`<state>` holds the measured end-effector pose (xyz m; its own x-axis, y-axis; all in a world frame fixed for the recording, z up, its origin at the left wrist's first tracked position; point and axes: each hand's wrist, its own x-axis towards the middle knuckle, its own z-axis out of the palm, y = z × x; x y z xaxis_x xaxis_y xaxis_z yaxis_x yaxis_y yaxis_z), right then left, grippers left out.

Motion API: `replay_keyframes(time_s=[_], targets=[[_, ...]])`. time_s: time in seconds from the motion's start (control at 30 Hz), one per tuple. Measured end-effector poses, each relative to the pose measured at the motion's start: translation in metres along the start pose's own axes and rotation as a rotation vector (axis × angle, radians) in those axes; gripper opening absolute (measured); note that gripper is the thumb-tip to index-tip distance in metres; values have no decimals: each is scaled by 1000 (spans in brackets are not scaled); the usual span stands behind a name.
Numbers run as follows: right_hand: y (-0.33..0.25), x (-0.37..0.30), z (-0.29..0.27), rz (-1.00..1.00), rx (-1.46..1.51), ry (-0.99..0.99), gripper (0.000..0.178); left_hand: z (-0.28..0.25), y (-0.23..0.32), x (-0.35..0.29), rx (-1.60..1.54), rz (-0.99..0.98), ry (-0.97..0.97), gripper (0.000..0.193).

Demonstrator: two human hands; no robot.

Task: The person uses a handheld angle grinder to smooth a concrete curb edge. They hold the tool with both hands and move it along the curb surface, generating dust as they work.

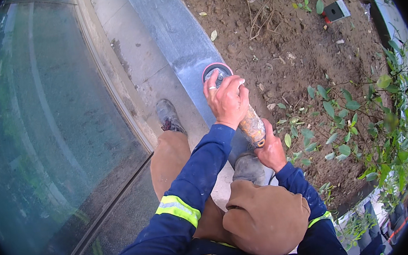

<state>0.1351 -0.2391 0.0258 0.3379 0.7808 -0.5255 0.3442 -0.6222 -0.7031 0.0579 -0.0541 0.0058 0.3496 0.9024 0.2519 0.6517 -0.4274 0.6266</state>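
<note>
Both my hands hold an angle grinder (251, 127) with a worn, dust-caked body. My left hand (227, 98) wraps over its head, close to the round disc with a pink rim (216, 68). Around the rear end of the body my right hand (271, 148) is closed. The disc lies at the surface of a grey stone kerb (175, 37), near the kerb's soil-side edge. Pale dust marks the stone just beyond the disc. Whether the disc is spinning I cannot tell.
To the right is a soil bed (274, 37) with leafy plants (344, 109) and a small dark box (336, 11). On the left, a glass panel (49, 103) stands beside a paved strip (132, 41). My left boot (168, 113) rests on the paving.
</note>
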Motion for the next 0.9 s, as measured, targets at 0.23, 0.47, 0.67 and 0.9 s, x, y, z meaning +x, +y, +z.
replay_keyframes(time_s=[0.23, 0.47, 0.67, 0.9], targets=[[-13, 22, 10, -47, 8, 72, 83, 1, -13, 28, -10, 47, -6, 12], [7, 39, 15, -102, -34, 135, 84, 21, -23, 44, -26, 98, -5, 15], [-14, 22, -2, 29, -22, -64, 85, 4, -21, 19, 48, 93, 13, 13], [-7, 39, 16, -21, -31, -4, 87, -18, -60, 58, -163, 515, -264, 16]])
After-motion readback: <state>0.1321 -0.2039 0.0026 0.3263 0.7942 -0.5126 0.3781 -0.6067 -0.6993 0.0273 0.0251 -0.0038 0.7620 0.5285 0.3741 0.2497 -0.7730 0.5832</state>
